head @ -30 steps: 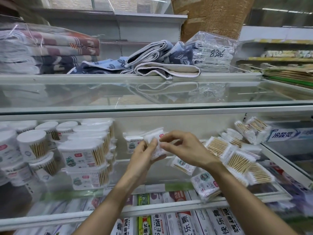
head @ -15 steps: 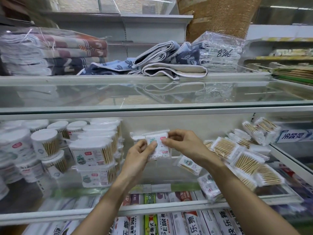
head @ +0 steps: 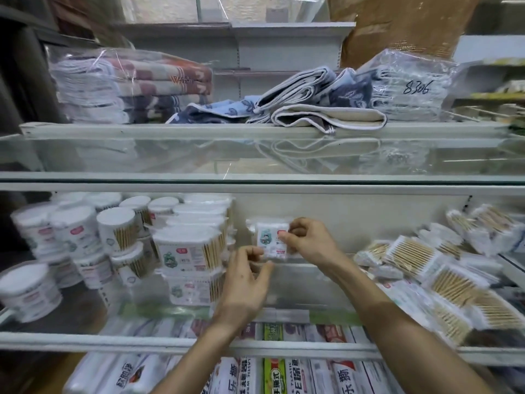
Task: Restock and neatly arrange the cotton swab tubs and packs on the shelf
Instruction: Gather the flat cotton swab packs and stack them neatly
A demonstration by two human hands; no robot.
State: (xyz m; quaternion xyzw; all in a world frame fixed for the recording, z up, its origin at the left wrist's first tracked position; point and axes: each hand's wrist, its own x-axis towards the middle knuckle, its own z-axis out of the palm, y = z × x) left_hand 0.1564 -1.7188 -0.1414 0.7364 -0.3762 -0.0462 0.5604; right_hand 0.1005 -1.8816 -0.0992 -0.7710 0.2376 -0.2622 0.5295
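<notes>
We are placing: our right hand [head: 309,243] pinches a small clear plastic pack of cotton swabs [head: 271,240] upright at frame centre; our left hand [head: 247,282] curls just below, contact unclear. Next we should seat it squarely beside the stacked white swab tubs [head: 190,245].

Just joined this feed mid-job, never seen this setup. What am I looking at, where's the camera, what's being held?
No machine: a person works bare-handed, with one camera on their head looking forward and down. The arms reaching in are theirs. The middle shelf holds swab tubs on the left and a loose pile of packs on the right. In the gap between, the right hand pinches a small pack by its right edge; the left hand has fingers at its lower corner, but I cannot tell if they grip. Folded towels lie on the shelf above.
</notes>
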